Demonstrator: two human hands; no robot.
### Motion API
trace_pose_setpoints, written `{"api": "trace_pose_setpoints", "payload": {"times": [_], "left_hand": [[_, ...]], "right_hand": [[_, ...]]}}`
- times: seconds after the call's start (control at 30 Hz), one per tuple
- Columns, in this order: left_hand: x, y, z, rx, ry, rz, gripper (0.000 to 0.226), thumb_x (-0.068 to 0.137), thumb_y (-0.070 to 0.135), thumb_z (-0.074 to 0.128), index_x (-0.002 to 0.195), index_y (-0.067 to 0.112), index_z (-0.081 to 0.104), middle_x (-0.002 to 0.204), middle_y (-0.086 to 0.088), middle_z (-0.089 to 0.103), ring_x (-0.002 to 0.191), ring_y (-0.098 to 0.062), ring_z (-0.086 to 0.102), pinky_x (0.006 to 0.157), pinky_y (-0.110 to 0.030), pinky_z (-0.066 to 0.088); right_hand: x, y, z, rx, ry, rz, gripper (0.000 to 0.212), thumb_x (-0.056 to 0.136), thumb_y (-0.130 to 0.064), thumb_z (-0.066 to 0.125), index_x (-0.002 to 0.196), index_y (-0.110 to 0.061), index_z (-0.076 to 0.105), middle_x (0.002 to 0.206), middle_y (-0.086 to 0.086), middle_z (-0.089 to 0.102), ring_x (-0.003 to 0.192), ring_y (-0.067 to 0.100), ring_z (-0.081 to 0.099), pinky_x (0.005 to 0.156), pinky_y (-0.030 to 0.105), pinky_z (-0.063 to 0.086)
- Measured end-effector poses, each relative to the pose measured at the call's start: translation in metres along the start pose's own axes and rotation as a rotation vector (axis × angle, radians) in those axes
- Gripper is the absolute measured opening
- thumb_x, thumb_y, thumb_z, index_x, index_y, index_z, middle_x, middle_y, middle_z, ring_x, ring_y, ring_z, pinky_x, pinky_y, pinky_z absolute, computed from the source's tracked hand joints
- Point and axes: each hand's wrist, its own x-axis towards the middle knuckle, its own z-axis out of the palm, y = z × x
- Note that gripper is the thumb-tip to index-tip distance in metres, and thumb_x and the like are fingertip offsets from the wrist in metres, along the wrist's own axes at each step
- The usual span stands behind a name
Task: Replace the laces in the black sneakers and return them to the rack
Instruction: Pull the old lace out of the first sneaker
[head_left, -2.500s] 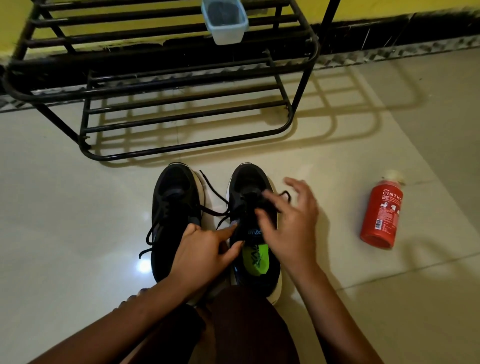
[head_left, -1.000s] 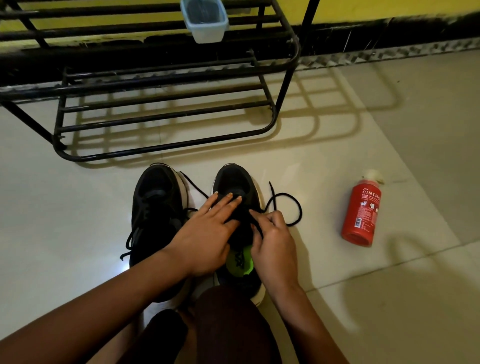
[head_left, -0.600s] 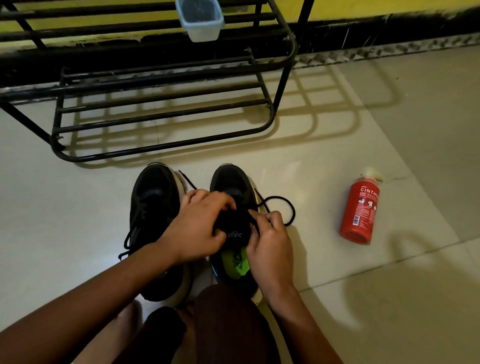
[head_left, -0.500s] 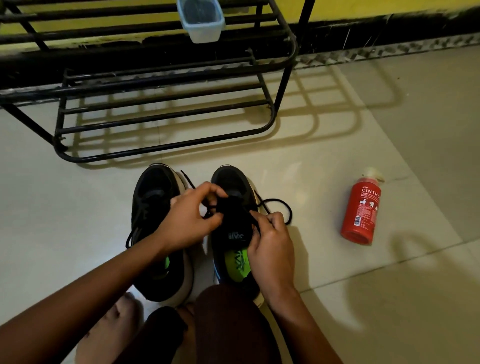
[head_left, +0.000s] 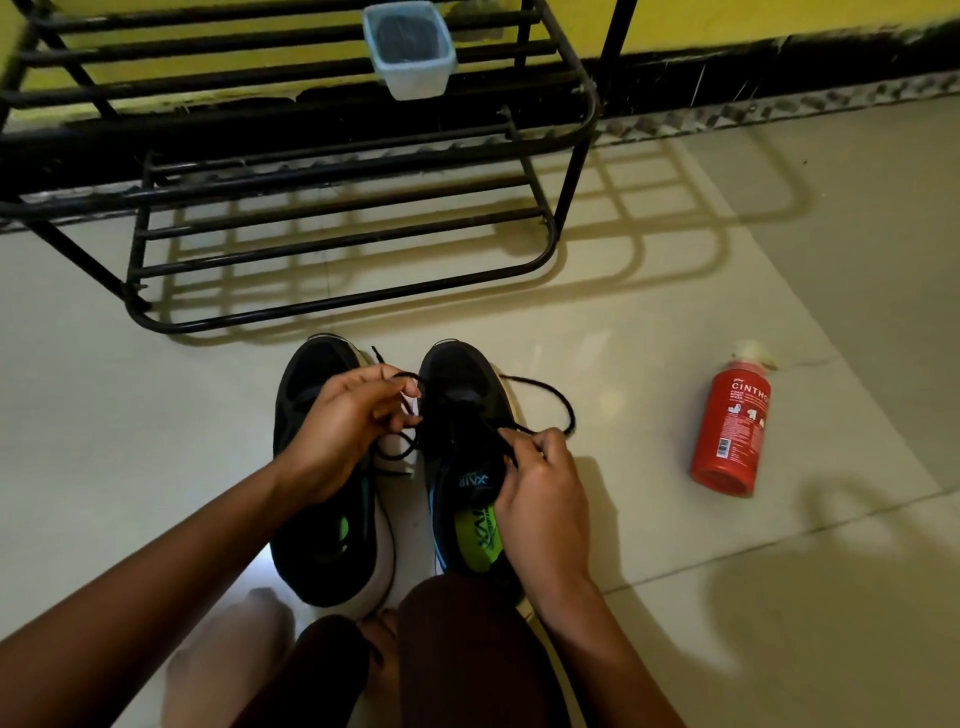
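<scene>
Both hands pinch the thin black lace (head_left: 540, 391), the left hand (head_left: 343, 431) one end, the right hand (head_left: 540, 488) the other. It looks soft and floppy, so hold it near the tips above the right sneaker (head_left: 462, 415)

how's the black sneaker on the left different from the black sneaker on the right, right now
The right black sneaker has both hands pulling its black lace: left hand one end, right hand the other. The left black sneaker is partly hidden behind the left hand. The right one's green insole shows more. Both stand side by side on the floor, toes toward the black metal rack.
</scene>
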Motion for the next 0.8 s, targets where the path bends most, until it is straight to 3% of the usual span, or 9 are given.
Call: {"api": "trace_pose_setpoints", "payload": {"times": [0.13,0.2,0.3,0.43,0.53,0.6,0.67,0.73,0.8], "left_hand": [[0.001,-0.007,-0.007,1.167,-0.18,0.296,0.013,0.092,0.025,0.054,0.087,0.021,0.064,0.065,0.004,0.063,0.059,-0.011,0.057,0.059,-0.025,0.045],[-0.002,-0.006,0.002,1.281,-0.205,0.382,0.014,0.093,0.027,0.053,0.09,0.022,0.065,0.069,0.01,0.06,0.06,-0.002,0.052,0.058,-0.017,0.037],[-0.007,-0.002,0.015,0.684,-0.139,0.288,0.019,0.096,0.02,0.045,0.082,0.018,0.057,0.067,0.014,0.058,0.063,0.001,0.054,0.062,-0.01,0.04],[-0.009,0.009,0.013,-0.217,-0.005,0.117,0.029,0.1,0.017,0.029,0.082,0.01,0.051,0.08,0.001,0.064,0.097,-0.013,0.063,0.092,-0.023,0.049],[-0.009,0.02,0.009,-0.54,0.061,0.034,0.03,0.102,0.014,0.023,0.077,0.011,0.041,0.061,0.001,0.049,0.062,-0.016,0.059,0.073,-0.031,0.056],[-0.01,0.02,0.008,-0.22,0.132,0.061,0.027,0.102,0.018,0.026,0.079,0.013,0.04,0.057,0.003,0.039,0.049,-0.011,0.039,0.053,-0.021,0.041],[-0.01,0.012,0.004,0.54,0.143,0.266,0.01,0.099,0.023,0.038,0.092,0.017,0.043,0.058,0.006,0.045,0.048,-0.007,0.044,0.049,-0.016,0.034],[-0.011,0.002,0.002,1.131,0.019,0.387,0.018,0.094,0.03,0.05,0.111,0.026,0.047,0.069,0.005,0.06,0.062,-0.004,0.059,0.055,-0.016,0.042],[-0.012,-0.006,0.006,1.403,-0.029,0.394,0.026,0.093,0.032,0.053,0.118,0.027,0.056,0.094,0.002,0.064,0.085,-0.013,0.063,0.067,-0.024,0.047]], "right_hand": [[0.0,-0.001,-0.001,-0.013,-0.014,-0.01,0.037,0.091,-0.011,0.051,0.127,-0.017,0.056,0.118,0.003,0.051,0.1,0.017,0.057,0.081,0.021,0.049],[0.001,-0.001,0.0,-0.017,-0.017,-0.01,0.037,0.091,-0.011,0.05,0.127,-0.017,0.056,0.118,0.003,0.051,0.1,0.017,0.056,0.08,0.019,0.046],[0.001,0.0,0.0,-0.013,-0.005,-0.002,0.037,0.091,-0.011,0.05,0.127,-0.017,0.057,0.116,0.004,0.052,0.098,0.017,0.057,0.078,0.022,0.048],[0.001,0.002,0.001,-0.001,-0.002,-0.013,0.038,0.089,-0.009,0.052,0.126,-0.015,0.057,0.115,0.005,0.052,0.096,0.018,0.058,0.079,0.023,0.051],[0.001,0.002,0.002,0.003,0.009,-0.016,0.037,0.088,-0.007,0.053,0.124,-0.014,0.059,0.11,0.005,0.053,0.092,0.019,0.058,0.076,0.024,0.051],[0.001,0.002,0.002,0.01,0.014,-0.015,0.036,0.088,-0.007,0.053,0.123,-0.014,0.06,0.109,0.004,0.053,0.091,0.018,0.058,0.075,0.023,0.05],[0.0,0.002,0.001,0.011,0.014,-0.021,0.036,0.088,-0.008,0.053,0.124,-0.015,0.059,0.109,0.003,0.053,0.091,0.017,0.058,0.075,0.022,0.049],[0.0,0.001,0.001,0.008,0.014,-0.025,0.036,0.088,-0.008,0.053,0.124,-0.015,0.059,0.109,0.003,0.052,0.09,0.017,0.058,0.075,0.023,0.051],[0.001,0.002,0.002,0.007,0.022,-0.025,0.036,0.087,-0.006,0.055,0.122,-0.014,0.06,0.107,0.004,0.053,0.088,0.019,0.058,0.073,0.025,0.052]]}}
